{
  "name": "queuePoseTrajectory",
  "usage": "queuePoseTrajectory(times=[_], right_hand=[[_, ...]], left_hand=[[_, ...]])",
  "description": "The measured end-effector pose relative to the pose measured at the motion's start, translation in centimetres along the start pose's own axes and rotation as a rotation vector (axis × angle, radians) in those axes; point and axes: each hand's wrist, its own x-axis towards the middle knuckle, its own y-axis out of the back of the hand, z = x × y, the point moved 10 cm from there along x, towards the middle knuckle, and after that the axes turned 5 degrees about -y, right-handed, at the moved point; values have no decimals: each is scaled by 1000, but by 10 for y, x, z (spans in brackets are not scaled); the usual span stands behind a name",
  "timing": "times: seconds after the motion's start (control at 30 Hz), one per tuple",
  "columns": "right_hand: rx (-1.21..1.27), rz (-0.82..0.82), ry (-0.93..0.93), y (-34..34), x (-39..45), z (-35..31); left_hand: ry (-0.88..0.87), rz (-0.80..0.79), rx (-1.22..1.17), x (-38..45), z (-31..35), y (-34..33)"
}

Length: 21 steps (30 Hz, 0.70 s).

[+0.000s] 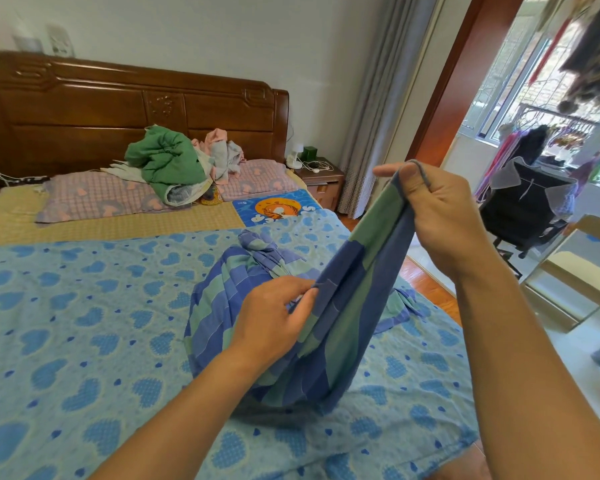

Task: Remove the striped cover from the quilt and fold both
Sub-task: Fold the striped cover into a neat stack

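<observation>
The right hand (437, 216) is raised over the bed's right edge, its thumb and curled fingers pinching the top edge of the striped cover (343, 306), which hangs taut from that grip down to a bunched heap near the middle of the bed. The left hand (274, 317) pinches a fold of the same cloth lower down, its fingers bent round it. The heap rests on the blue heart-print quilt (84, 323) spread flat across the bed; pillows (94, 197) and a pile of green clothes (168, 164) lie by the wooden headboard (84, 105).
</observation>
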Motion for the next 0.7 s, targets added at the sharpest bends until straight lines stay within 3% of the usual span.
queuePoseTrajectory(times=[0.13,0.27,0.57,0.7], right_hand=[[-10,24,-14,3,1,4],[15,116,-36,8,3,-1],[52,329,-116,38,11,6],[52,369,-123,46,12,9]], left_hand=[[104,-49,13,-6,-9,-3],[112,-162,244,-11,-16,-21],[506,-241,298,-81,-106,-38],[469,-224,298,-89,-112,-37]])
